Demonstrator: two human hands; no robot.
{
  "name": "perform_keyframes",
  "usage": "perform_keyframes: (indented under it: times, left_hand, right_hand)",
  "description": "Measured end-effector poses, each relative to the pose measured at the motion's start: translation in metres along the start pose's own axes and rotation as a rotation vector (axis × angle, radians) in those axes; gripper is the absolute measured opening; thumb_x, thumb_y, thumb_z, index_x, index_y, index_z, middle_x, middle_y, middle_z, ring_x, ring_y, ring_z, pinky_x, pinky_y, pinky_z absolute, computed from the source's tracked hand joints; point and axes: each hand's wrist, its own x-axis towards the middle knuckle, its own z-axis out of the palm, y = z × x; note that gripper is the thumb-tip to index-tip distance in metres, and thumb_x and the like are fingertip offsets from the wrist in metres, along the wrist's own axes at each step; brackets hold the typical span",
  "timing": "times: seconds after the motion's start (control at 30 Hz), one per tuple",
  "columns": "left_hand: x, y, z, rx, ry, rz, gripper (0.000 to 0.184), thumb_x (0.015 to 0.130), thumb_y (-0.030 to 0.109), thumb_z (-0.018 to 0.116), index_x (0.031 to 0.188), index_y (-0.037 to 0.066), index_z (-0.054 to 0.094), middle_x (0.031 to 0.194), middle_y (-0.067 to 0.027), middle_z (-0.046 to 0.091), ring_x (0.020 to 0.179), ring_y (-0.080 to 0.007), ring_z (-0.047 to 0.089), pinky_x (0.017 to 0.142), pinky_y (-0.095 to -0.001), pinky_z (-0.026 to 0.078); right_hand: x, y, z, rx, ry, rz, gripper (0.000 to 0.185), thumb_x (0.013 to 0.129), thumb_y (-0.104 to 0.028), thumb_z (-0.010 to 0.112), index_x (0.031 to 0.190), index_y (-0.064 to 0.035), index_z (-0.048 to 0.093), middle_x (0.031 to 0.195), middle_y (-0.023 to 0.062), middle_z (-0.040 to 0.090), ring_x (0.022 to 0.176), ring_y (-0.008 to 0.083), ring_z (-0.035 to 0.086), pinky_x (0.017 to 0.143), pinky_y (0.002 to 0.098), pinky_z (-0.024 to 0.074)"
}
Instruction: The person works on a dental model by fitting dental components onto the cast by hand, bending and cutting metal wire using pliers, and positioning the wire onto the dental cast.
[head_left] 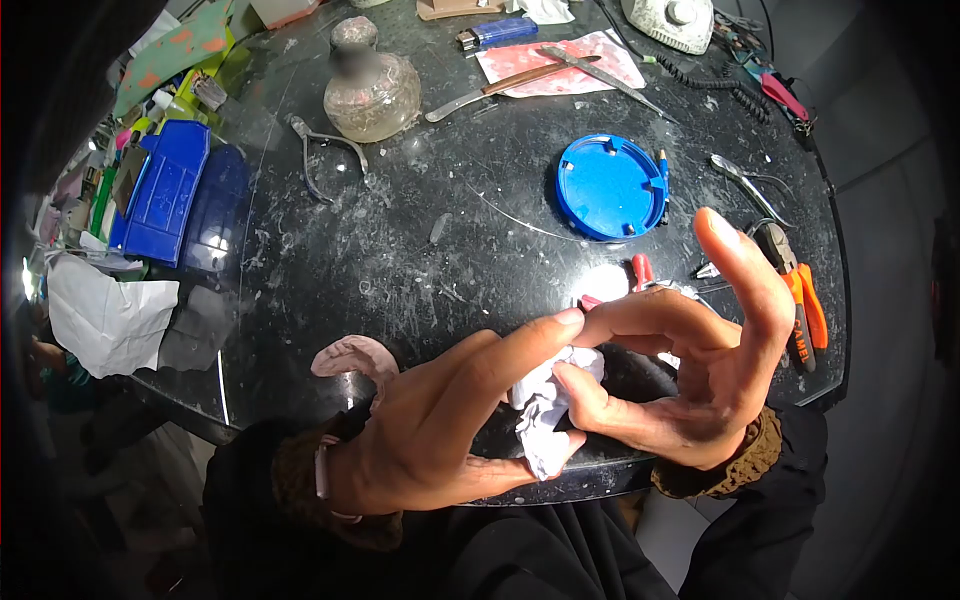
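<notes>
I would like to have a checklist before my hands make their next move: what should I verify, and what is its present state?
1. Grip: left hand and right hand both hold the crumpled white paper-like piece: ok.
2. Inside of that piece, hidden by folds and fingers: cannot tell.
3. Pale pink curved piece free of the left hand's contact: cannot tell; the hand partly covers it.
4. Round blue plastic tray apart from both hands: ok.
5. Black tabletop free of debris: not ok; whitish specks and smears are scattered over it.
</notes>
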Motion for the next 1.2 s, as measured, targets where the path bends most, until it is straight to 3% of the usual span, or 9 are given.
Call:
perform_keyframes:
  times: [0.1,0.2,0.33,0.43,0.63,0.8,0.93,1.03,1.2]
  left_hand:
    - [0.000,0.000,-0.001,0.022,-0.015,0.006,0.082,0.062,0.018,0.089,0.127,-0.006,0.044,0.109,-0.0180,0.061,0.090,-0.0219,0.067,0.073,-0.0289,0.055]
    - [0.000,0.001,-0.003,0.042,-0.036,-0.001,0.082,0.062,0.018,0.089,0.127,-0.006,0.045,0.113,-0.0176,0.060,0.090,-0.0228,0.067,0.072,-0.0294,0.055]
    - [0.001,0.000,-0.001,0.010,-0.038,0.001,0.082,0.062,0.019,0.089,0.127,-0.006,0.045,0.118,-0.0167,0.059,0.089,-0.0231,0.067,0.072,-0.0295,0.055]
    - [0.001,-0.001,0.000,0.024,-0.054,-0.001,0.082,0.062,0.018,0.089,0.127,-0.006,0.045,0.118,-0.0167,0.058,0.090,-0.0225,0.067,0.072,-0.0293,0.054]
    - [0.002,0.000,0.000,0.003,-0.074,-0.059,0.083,0.060,0.018,0.089,0.127,-0.005,0.046,0.117,-0.0161,0.059,0.090,-0.0189,0.065,0.069,-0.0265,0.053]
    - [0.002,0.002,0.002,0.020,-0.052,-0.088,0.083,0.058,0.019,0.090,0.126,-0.003,0.048,0.115,-0.0140,0.060,0.085,-0.0145,0.063,0.064,-0.0223,0.050]
    - [0.002,0.003,0.002,0.010,-0.047,-0.177,0.085,0.056,0.022,0.091,0.126,-0.002,0.049,0.109,-0.0095,0.060,0.075,-0.0101,0.059,0.059,-0.0208,0.046]
    - [0.003,0.004,0.001,0.011,-0.072,-0.258,0.087,0.055,0.024,0.091,0.126,-0.001,0.049,0.103,-0.0063,0.060,0.069,-0.0077,0.054,0.058,-0.0212,0.044]
    - [0.005,0.004,-0.003,0.204,-0.164,-0.303,0.082,0.054,0.037,0.089,0.119,0.001,0.054,0.100,-0.0071,0.059,0.065,-0.0126,0.054,0.060,-0.0264,0.045]
  right_hand:
    - [0.000,-0.003,0.001,-0.028,0.002,0.040,0.104,0.067,0.003,0.082,0.143,-0.0015,0.011,0.088,0.0178,0.065,0.083,0.0248,0.069,0.078,0.0359,0.0580]
    - [0.002,-0.004,-0.002,-0.048,-0.042,0.054,0.103,0.066,0.003,0.082,0.143,-0.0001,0.013,0.110,0.0202,0.059,0.086,0.0233,0.069,0.079,0.0350,0.0580]
    - [0.010,0.004,-0.008,0.013,-0.114,0.028,0.101,0.066,0.002,0.082,0.143,0.0016,0.017,0.140,0.0215,0.035,0.092,0.0220,0.067,0.081,0.0342,0.0578]
    - [0.010,0.004,-0.010,0.038,-0.147,0.031,0.098,0.068,0.002,0.081,0.143,0.0021,0.018,0.146,0.0211,0.027,0.094,0.0218,0.067,0.083,0.0344,0.0574]
    - [0.008,0.001,-0.004,0.094,-0.114,0.120,0.094,0.070,0.003,0.078,0.143,0.0013,0.019,0.143,0.0200,0.032,0.094,0.0211,0.066,0.083,0.0346,0.0571]
    - [0.008,-0.002,-0.002,0.234,-0.091,0.328,0.093,0.070,0.005,0.075,0.144,-0.0022,0.018,0.135,0.0190,0.042,0.093,0.0207,0.067,0.084,0.0347,0.0566]
    - [0.010,0.000,-0.001,0.308,0.016,0.353,0.094,0.069,0.007,0.072,0.144,-0.0030,0.017,0.117,0.0172,0.056,0.090,0.0202,0.067,0.084,0.0341,0.0566]
    - [0.016,-0.002,-0.002,0.323,0.131,0.343,0.098,0.068,0.009,0.070,0.145,-0.0030,0.011,0.089,0.0145,0.066,0.086,0.0212,0.069,0.081,0.0331,0.0578]
    - [0.022,0.001,-0.008,0.366,0.160,0.290,0.101,0.068,0.012,0.068,0.146,-0.0040,0.006,0.088,0.0154,0.065,0.083,0.0215,0.069,0.080,0.0329,0.0581]
